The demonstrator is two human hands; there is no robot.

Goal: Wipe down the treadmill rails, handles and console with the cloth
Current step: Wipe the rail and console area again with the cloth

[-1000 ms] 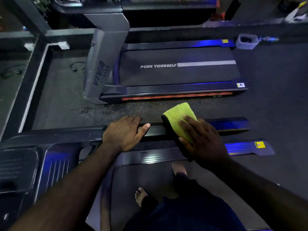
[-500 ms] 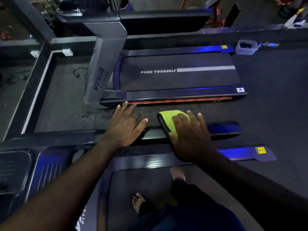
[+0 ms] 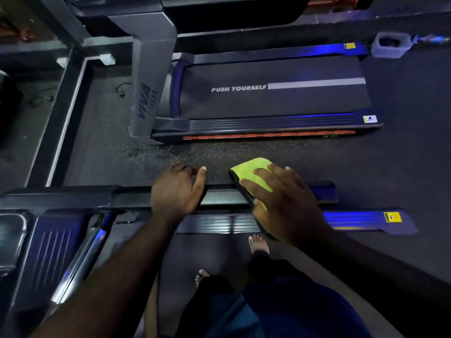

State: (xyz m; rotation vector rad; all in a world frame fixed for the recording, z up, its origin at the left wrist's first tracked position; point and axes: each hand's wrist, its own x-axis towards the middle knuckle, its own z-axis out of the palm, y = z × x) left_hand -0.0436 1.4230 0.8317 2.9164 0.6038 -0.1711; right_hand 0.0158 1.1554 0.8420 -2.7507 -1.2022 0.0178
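Observation:
A dark handrail (image 3: pixel 224 197) of the treadmill I stand on runs left to right across the middle. My right hand (image 3: pixel 285 203) presses a folded yellow-green cloth (image 3: pixel 251 174) over the rail, fingers spread on top of it. To its left my left hand (image 3: pixel 174 193) rests on the same rail with the fingers curled over the far side and the thumb pointing up, holding no cloth. The console (image 3: pixel 14 240) sits at the far left, dim. Below the rail lies the side foot rail (image 3: pixel 219 223).
A second treadmill (image 3: pixel 271 93) marked PUSH YOURSELF lies beyond a strip of speckled floor (image 3: pixel 219 154). Its grey upright (image 3: pixel 148 76) stands at upper left. A grey tub (image 3: pixel 390 45) sits at upper right. My bare feet (image 3: pixel 258 245) stand on the belt below.
My right hand has slid the cloth a little back and forth along the rail. My left hand's fingers, stretched flat half a second ago, have curled over the rail again.

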